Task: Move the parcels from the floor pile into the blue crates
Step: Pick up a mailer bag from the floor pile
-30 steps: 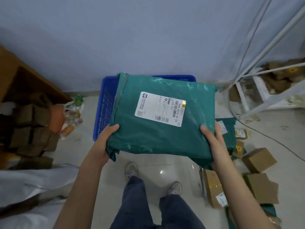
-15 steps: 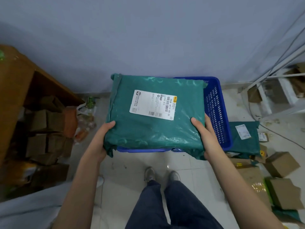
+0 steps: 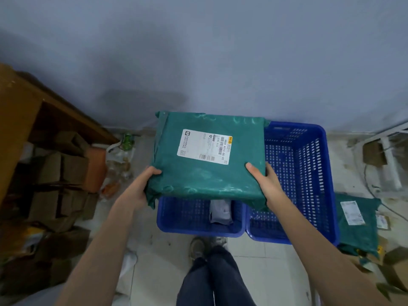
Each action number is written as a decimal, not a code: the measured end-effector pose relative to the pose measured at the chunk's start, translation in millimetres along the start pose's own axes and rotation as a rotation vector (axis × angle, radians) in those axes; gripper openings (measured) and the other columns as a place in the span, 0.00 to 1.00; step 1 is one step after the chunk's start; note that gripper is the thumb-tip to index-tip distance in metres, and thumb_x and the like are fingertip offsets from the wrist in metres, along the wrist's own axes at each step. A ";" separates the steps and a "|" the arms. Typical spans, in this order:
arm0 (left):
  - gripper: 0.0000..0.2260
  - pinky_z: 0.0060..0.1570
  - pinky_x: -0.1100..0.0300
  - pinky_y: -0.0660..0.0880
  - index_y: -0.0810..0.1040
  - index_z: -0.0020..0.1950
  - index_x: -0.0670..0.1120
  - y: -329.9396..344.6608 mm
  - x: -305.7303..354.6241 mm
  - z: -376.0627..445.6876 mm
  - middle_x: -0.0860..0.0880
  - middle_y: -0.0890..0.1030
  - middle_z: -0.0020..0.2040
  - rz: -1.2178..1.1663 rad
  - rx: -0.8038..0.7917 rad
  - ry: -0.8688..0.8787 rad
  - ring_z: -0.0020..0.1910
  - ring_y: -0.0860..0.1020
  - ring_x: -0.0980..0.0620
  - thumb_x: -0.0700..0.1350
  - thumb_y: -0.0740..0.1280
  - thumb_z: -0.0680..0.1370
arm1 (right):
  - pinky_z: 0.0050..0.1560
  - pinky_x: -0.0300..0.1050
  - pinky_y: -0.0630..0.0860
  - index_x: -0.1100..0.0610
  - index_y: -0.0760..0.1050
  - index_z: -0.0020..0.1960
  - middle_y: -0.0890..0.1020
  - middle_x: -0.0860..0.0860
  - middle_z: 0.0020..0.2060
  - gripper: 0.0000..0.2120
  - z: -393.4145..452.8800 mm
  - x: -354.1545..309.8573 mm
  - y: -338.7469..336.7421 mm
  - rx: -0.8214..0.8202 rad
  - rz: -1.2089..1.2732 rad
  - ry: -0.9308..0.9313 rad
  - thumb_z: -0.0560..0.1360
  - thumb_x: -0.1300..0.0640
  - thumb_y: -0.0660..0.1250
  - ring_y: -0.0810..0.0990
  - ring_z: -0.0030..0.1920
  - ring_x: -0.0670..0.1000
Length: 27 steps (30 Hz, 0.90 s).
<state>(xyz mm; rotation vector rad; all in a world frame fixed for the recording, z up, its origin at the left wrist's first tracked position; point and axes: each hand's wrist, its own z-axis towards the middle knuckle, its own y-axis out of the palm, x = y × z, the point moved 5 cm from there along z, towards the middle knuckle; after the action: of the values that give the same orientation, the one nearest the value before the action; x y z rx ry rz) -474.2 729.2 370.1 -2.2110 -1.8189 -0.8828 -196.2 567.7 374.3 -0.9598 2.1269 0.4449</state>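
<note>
Viewing from the head camera, a green poly-mailer parcel (image 3: 208, 160) was held flat over the left blue crate (image 3: 199, 219), the left hand (image 3: 138, 191) and right hand (image 3: 268, 184) clamped on its near corners, thumbs on top. Since half a second earlier, a second blue crate (image 3: 293, 182) had been brought into view alongside; lowering appeared imminent. Glossy, wrinkled film and a white label (image 3: 205, 146) were noted. Perforated rigid plastic walls enclosed one small grey packet (image 3: 220, 212).
</note>
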 end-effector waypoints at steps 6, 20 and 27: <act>0.38 0.47 0.47 0.80 0.73 0.65 0.49 -18.3 1.4 111.3 0.45 0.84 0.53 0.240 0.024 -0.119 0.51 0.83 0.44 0.56 0.78 0.58 | 0.46 0.42 0.77 0.48 0.62 0.71 0.76 0.48 0.57 0.36 97.4 29.5 15.3 0.021 -0.130 0.012 0.68 0.48 0.75 0.79 0.53 0.49; 0.34 0.60 0.55 0.74 0.65 0.73 0.53 -69.8 -64.7 381.8 0.50 0.77 0.64 0.223 -0.007 0.076 0.60 0.78 0.50 0.57 0.69 0.68 | 0.46 0.31 0.77 0.46 0.55 0.75 0.74 0.43 0.60 0.33 333.9 168.0 53.8 -0.082 -0.294 -0.080 0.75 0.51 0.67 0.76 0.55 0.40; 0.29 0.61 0.58 0.71 0.62 0.74 0.52 -87.2 -98.1 469.5 0.53 0.73 0.66 0.299 0.099 0.157 0.57 0.76 0.56 0.56 0.66 0.75 | 0.60 0.42 0.71 0.52 0.56 0.75 0.71 0.46 0.60 0.30 413.0 233.9 54.0 -0.099 -0.384 -0.045 0.77 0.60 0.65 0.71 0.60 0.47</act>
<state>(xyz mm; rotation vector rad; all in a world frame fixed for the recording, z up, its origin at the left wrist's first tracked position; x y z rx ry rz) -403.1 885.7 -86.1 -2.2044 -1.3853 -0.8568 -137.0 722.9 -73.6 -1.3672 1.8362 0.3749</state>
